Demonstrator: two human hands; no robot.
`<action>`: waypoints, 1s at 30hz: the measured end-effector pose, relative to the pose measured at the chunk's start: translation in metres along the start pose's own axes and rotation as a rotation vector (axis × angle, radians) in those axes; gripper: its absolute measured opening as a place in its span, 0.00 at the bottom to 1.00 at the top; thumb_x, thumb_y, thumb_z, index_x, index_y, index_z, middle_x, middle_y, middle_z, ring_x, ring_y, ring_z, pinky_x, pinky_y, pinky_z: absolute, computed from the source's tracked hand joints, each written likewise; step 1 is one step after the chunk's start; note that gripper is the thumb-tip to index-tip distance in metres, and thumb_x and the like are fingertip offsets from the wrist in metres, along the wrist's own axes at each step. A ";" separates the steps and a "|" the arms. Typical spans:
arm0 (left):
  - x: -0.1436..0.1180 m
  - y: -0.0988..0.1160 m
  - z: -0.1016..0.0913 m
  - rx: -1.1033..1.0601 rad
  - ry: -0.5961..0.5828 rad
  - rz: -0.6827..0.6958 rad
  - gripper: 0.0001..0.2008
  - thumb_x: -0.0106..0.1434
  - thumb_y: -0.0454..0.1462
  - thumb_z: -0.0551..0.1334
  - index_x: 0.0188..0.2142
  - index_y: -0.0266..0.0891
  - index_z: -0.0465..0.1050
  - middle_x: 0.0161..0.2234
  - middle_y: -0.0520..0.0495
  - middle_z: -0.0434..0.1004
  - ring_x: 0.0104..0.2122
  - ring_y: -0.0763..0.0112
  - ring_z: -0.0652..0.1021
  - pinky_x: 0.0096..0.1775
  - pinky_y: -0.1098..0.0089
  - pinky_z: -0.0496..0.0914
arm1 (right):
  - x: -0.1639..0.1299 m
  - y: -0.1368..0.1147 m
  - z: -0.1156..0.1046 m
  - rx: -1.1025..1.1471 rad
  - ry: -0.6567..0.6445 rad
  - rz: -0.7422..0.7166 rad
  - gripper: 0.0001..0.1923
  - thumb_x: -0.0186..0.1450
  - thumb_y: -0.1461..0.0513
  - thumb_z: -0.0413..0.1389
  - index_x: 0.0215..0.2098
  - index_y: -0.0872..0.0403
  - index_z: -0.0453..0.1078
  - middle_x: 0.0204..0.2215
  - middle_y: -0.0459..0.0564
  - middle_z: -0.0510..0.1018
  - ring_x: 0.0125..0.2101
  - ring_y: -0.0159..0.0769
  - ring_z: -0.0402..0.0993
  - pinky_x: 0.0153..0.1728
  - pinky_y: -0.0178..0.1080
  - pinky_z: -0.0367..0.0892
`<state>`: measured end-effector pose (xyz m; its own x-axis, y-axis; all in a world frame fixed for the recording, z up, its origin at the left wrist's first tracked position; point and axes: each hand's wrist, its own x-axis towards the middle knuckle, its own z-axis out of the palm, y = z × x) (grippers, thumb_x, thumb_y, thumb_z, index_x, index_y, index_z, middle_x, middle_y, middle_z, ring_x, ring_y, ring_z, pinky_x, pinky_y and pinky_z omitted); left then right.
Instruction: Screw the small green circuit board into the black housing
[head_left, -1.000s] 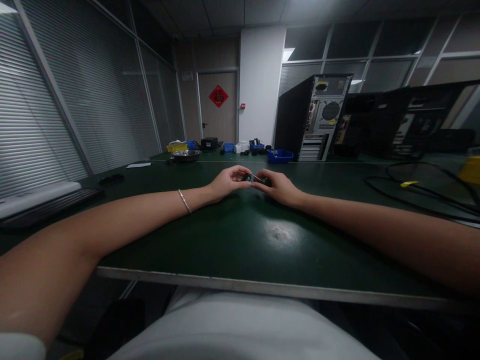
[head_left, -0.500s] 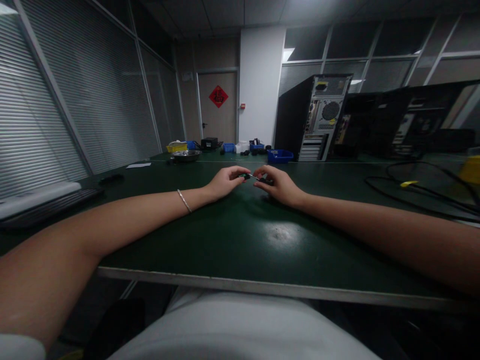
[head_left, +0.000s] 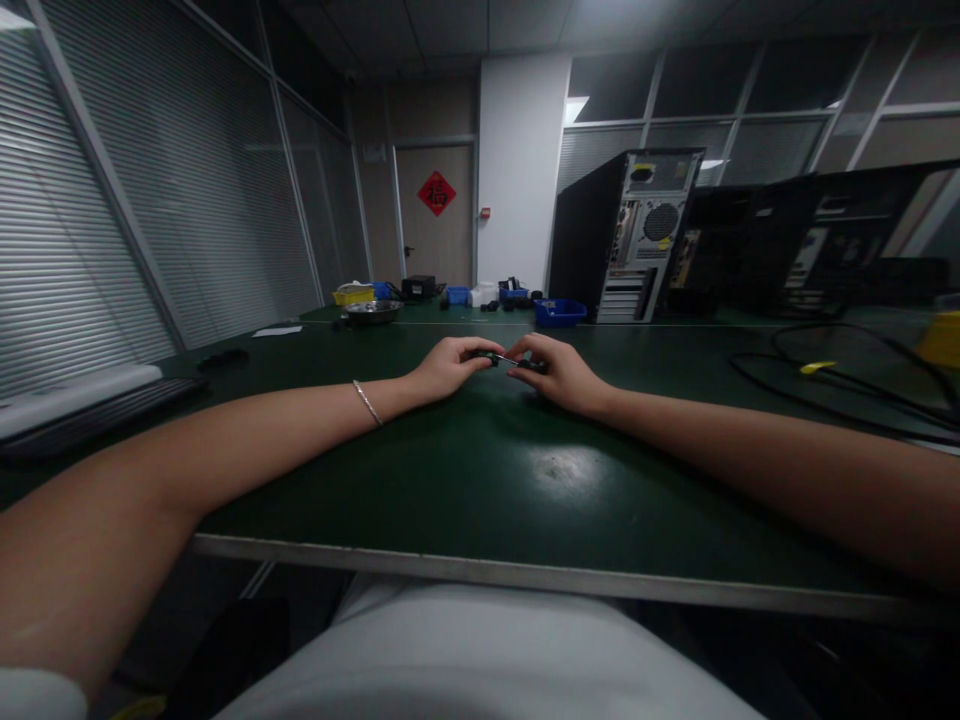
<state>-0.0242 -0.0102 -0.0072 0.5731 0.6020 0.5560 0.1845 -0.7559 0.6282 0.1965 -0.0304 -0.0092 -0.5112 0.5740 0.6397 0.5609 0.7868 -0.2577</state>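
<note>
Dark green table (head_left: 480, 500) fills the lower view, its pale front edge nearest, a dull glare patch on the mat ahead of it. Both forearms extend out over the table; a thin bracelet (head_left: 367, 402) sits on the left wrist. Left hand (head_left: 448, 368) and right hand (head_left: 559, 375) meet near the table's middle, fingertips pinched from either side on a small dark part (head_left: 507, 360) held just above the mat; it is too small and dim to identify, possibly with a thin metal piece between the fingertips. To the left, a keyboard (head_left: 90, 412) lies along the table's side edge. To the right, black cables (head_left: 840, 385) loop across the surface, with a yellow object (head_left: 941, 340) at the frame edge. Further back: a metal bowl (head_left: 373, 311), blue bins (head_left: 559, 312), and a computer tower (head_left: 626, 235) standing with its rear panel showing. Far wall: a door with a red diamond sign (head_left: 436, 192).
</note>
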 end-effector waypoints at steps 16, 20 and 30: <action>0.001 0.001 0.007 -0.305 0.062 -0.120 0.15 0.57 0.32 0.64 0.45 0.34 0.76 0.43 0.42 0.79 0.38 0.69 0.76 0.45 0.65 0.69 | 0.000 -0.002 0.000 0.081 0.037 0.003 0.10 0.62 0.60 0.58 0.42 0.53 0.71 0.37 0.50 0.77 0.34 0.38 0.72 0.34 0.39 0.66; 0.001 0.001 0.006 -0.264 0.063 -0.125 0.14 0.57 0.31 0.63 0.45 0.33 0.76 0.43 0.42 0.78 0.38 0.69 0.76 0.45 0.65 0.68 | -0.001 -0.003 0.000 0.080 0.025 0.001 0.08 0.63 0.60 0.58 0.41 0.53 0.71 0.37 0.50 0.77 0.33 0.38 0.71 0.34 0.39 0.66; 0.000 0.009 0.007 -0.308 0.055 -0.141 0.14 0.57 0.31 0.64 0.44 0.34 0.77 0.42 0.42 0.79 0.37 0.70 0.75 0.43 0.65 0.69 | 0.000 -0.005 -0.001 0.104 0.028 -0.002 0.08 0.63 0.59 0.58 0.39 0.52 0.71 0.37 0.50 0.77 0.35 0.39 0.72 0.35 0.39 0.66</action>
<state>-0.0168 -0.0187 -0.0052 0.5140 0.7140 0.4755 0.0041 -0.5563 0.8310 0.1948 -0.0345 -0.0074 -0.4933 0.5668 0.6599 0.4886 0.8081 -0.3289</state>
